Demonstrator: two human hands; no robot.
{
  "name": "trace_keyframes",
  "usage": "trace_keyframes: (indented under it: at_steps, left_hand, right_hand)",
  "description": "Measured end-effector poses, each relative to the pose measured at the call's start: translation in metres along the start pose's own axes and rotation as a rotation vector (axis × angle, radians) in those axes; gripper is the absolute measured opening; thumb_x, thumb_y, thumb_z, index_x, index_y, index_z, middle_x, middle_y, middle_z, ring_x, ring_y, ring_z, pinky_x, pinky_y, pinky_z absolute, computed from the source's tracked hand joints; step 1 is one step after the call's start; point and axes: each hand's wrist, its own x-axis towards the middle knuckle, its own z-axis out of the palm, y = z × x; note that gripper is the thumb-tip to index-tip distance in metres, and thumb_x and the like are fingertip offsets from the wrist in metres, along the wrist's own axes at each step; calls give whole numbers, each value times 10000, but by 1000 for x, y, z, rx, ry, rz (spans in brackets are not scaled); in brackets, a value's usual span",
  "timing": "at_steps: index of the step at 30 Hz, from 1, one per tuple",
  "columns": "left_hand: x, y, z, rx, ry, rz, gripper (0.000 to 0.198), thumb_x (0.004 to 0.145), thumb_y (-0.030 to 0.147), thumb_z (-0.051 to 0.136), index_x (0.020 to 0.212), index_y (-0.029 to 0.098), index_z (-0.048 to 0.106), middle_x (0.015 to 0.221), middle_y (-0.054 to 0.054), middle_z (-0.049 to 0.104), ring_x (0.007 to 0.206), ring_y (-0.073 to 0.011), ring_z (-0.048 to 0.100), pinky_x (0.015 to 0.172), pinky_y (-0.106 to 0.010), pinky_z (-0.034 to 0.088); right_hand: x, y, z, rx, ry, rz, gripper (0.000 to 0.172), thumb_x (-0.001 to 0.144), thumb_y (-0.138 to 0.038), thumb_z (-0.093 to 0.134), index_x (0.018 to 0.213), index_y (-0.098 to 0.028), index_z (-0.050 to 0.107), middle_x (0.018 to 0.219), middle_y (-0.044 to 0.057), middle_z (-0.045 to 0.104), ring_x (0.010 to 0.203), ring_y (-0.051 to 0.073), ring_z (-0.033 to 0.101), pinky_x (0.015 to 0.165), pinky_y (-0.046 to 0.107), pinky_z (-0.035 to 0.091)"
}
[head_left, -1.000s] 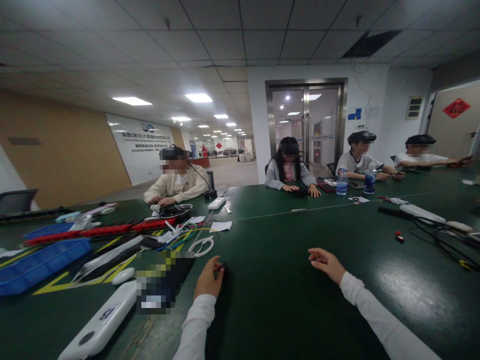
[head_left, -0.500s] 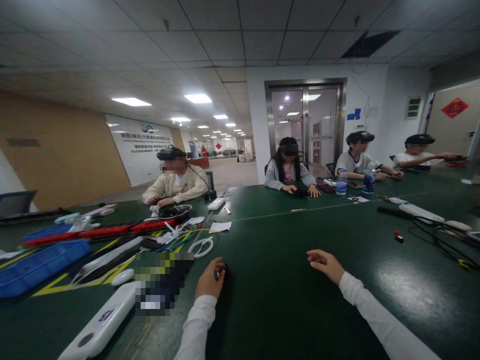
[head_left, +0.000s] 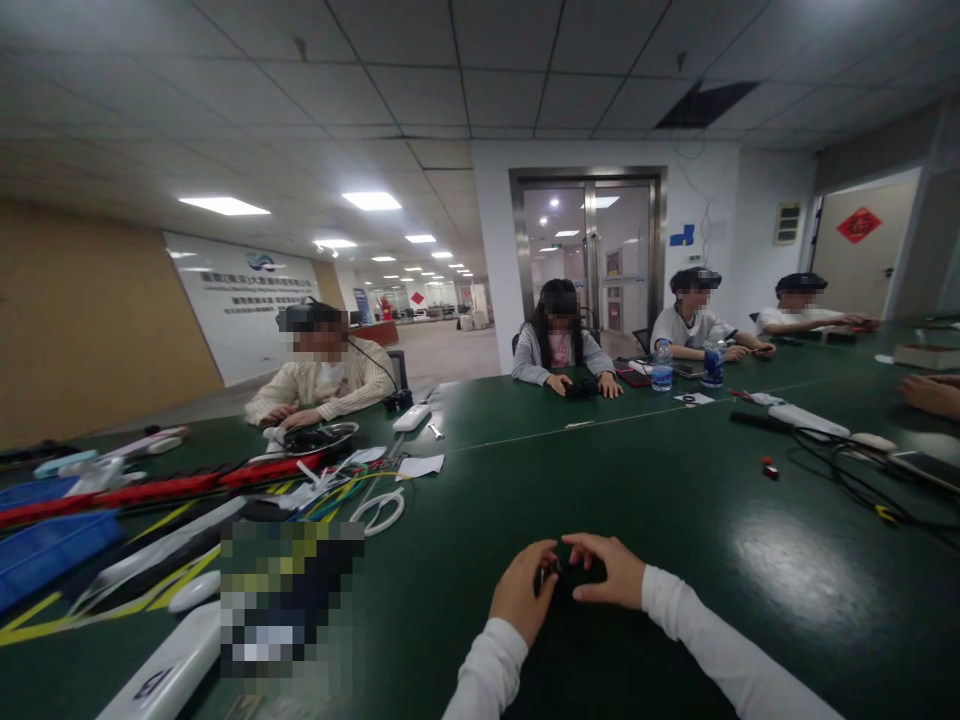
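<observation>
My left hand [head_left: 523, 590] and my right hand [head_left: 606, 570] meet low in the middle of the green table [head_left: 615, 480]. Both close with curled fingers on a small dark object [head_left: 561, 578] that lies between them on the tabletop. The object is mostly hidden by my fingers, so I cannot name it. White sleeves cover both of my forearms.
Left of my hands lie white scissors [head_left: 380, 511], coloured cables [head_left: 330, 490], red strips [head_left: 165, 487], a blue tray [head_left: 45, 545] and a white device [head_left: 157, 680]. Cables [head_left: 855, 470] and a small red piece [head_left: 768, 467] lie to the right. Several other people sit along the far side.
My right hand moved left and joined my left hand on the small dark object. The view shifted to the right, so the clutter slid leftwards.
</observation>
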Motion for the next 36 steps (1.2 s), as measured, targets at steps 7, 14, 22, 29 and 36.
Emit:
trace_keyframes:
  at_steps: [7,14,22,29,36]
  left_hand:
    - [-1,9,1,-17,-12,19,394,690,146,436,1069,242,491,984,-34,582,917,-154,533,823,-330,420]
    - [2,7,1,-135,58,8,370,682,163,469,1044,231,506,997,-43,589,913,-159,543,787,-327,442]
    - [10,-16,-32,-495,490,-230,386,646,294,572,1000,169,481,930,-80,615,870,-173,583,757,-327,464]
    - [9,-35,-44,-614,682,-319,405,642,325,582,984,154,448,924,-84,595,832,-185,602,793,-375,458]
    - [0,7,-13,-521,184,-95,350,758,260,426,1094,194,354,967,-48,507,811,-137,594,801,-338,460]
  right_hand:
    - [-1,-16,-1,-110,-39,-16,635,625,-437,649,1182,-283,388,990,5,554,817,179,513,780,322,342]
    - [0,-17,0,-144,-34,-12,572,623,-453,645,1128,-273,444,966,-1,547,815,174,509,763,298,337]
    - [-4,-29,-7,-122,-78,112,559,647,-403,634,1148,-269,426,986,10,520,885,199,481,792,327,343]
    - [-1,-24,-4,-41,-74,194,566,624,-384,649,1139,-297,433,991,17,504,930,247,446,760,363,367]
    - [0,-17,0,-69,-33,47,600,617,-366,659,1157,-268,417,982,10,542,840,189,507,806,349,346]
